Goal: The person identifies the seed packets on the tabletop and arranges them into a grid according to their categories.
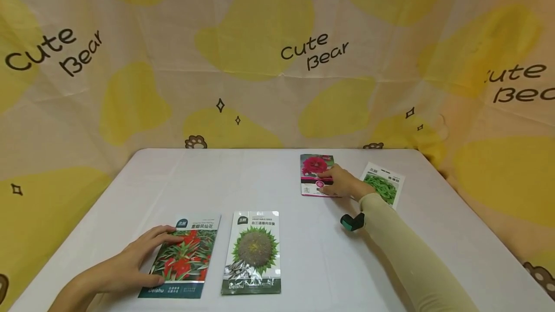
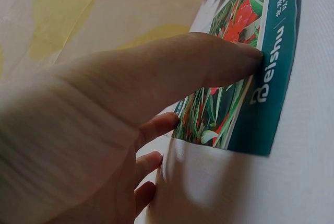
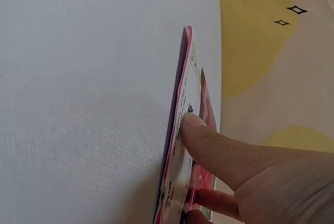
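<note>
My left hand rests flat on a red-flower seed packet at the table's near left. Its fingers lie straight across the packet's left side. The thumb presses by the teal bottom band of the red-flower seed packet. My right hand reaches to the far right and is on a pink-flower seed packet. The thumb tip sits at the edge of the pink-flower seed packet, which looks slightly raised. The other fingers curl onto its face.
A sunflower seed packet lies just right of the red-flower one. A green-bean seed packet lies past my right wrist, partly hidden by the sleeve. The white table is backed by a yellow bear-print cloth.
</note>
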A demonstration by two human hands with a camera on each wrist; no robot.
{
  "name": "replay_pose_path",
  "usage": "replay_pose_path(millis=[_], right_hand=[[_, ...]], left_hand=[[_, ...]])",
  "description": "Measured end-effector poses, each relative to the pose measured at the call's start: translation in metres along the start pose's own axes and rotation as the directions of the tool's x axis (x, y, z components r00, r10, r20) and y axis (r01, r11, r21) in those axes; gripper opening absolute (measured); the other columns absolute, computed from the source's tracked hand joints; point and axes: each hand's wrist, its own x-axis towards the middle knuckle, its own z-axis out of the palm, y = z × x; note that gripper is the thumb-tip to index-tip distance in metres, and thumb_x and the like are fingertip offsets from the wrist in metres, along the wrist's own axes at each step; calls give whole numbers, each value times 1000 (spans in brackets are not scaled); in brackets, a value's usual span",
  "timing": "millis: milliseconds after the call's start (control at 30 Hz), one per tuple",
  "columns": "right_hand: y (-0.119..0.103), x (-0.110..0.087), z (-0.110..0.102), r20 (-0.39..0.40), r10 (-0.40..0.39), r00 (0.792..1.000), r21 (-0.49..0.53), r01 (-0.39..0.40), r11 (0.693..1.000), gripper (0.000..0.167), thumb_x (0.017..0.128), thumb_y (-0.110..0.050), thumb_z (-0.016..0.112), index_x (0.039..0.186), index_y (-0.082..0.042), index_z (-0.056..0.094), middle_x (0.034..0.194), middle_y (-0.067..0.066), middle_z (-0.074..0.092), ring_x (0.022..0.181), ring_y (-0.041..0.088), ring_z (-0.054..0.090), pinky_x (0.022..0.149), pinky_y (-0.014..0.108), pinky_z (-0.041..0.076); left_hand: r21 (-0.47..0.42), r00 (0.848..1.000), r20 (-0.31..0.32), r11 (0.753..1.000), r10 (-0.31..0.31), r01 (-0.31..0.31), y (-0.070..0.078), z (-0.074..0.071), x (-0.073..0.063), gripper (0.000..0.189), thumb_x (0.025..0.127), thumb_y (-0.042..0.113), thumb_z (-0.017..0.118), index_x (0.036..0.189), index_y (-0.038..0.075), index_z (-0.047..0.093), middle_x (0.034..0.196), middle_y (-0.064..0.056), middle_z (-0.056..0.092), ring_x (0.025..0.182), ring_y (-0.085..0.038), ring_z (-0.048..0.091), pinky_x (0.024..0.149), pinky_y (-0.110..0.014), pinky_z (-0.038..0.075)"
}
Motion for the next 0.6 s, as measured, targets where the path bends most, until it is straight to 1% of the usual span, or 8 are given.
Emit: replay_pose_path(millis=[100, 167, 233, 267, 300, 367, 533, 600], right_hand=[[0, 1, 1, 11, 2, 1000, -3, -2, 1000, 59, 95, -28, 70, 148, -9, 51, 141, 28, 41, 129, 40, 46, 112, 54, 37], [0, 2, 2, 16, 4, 1000, -9, -4, 1000, 60, 95, -29, 70, 148, -9, 51, 139, 27, 42, 123, 37, 48, 109, 51, 39], [0, 2, 3, 20, 9, 1000, -16, -9, 1000, 61, 95, -31, 70, 148, -9, 50, 138, 28, 42, 120, 35, 48, 106, 50, 40], [-1, 3, 3, 24, 14, 1000, -10, -14, 1000, 61, 95, -31, 70, 148, -10, 49, 138, 27, 42, 119, 34, 48, 105, 49, 40], [-1, 3, 3, 27, 15, 1000, -8, -15, 1000, 61, 95, -31, 70, 148, -9, 49, 138, 28, 42, 118, 34, 48, 105, 49, 41], [-3, 3, 3, 31, 21, 999, -2, -21, 1000, 61, 95, -32, 70, 148, -10, 50, 138, 28, 41, 121, 35, 47, 107, 51, 40], [-6, 5, 0, 33, 35, 999, 7, -35, 999, 61, 94, -31, 72, 148, -12, 50, 136, 24, 42, 127, 36, 45, 114, 55, 36], [-8, 5, -1, 34, 36, 999, 9, -37, 999, 62, 94, -30, 72, 148, -13, 50, 136, 24, 42, 129, 38, 44, 115, 56, 34]], left_hand=[[-38, 1000, 13, 999, -15, 16, -1, 1, 0, 75, 71, 34, 87, 138, 38, 55, 149, 0, 43, 130, 16, 23, 90, -53, 47], [-52, 1000, 20, 998, -20, 21, -1, 2, 0, 75, 71, 34, 87, 139, 38, 54, 149, -1, 42, 130, 18, 20, 90, -57, 46], [-42, 1000, 18, 999, -16, 17, -1, 2, 0, 75, 71, 34, 87, 139, 38, 54, 149, -1, 43, 130, 18, 21, 91, -52, 46], [-35, 1000, 19, 999, -16, 17, -2, 2, 0, 75, 71, 34, 87, 139, 38, 54, 150, 0, 42, 130, 17, 21, 91, -48, 47], [-23, 1000, 16, 1000, -13, 13, -2, 3, 0, 75, 71, 34, 87, 138, 39, 54, 149, 1, 43, 130, 16, 23, 90, -43, 47], [-20, 1000, 18, 1000, -14, 14, -2, 2, 0, 75, 72, 33, 87, 138, 39, 54, 149, 2, 42, 130, 16, 23, 90, -40, 46], [-7, 1000, 12, 1000, -11, 11, -3, 2, 0, 74, 72, 35, 87, 138, 39, 54, 150, 2, 42, 131, 16, 24, 89, -38, 47], [5, 1000, 4, 1000, -4, 4, -3, 1, 0, 74, 72, 34, 87, 138, 40, 54, 149, 3, 43, 131, 14, 26, 88, -35, 47]])
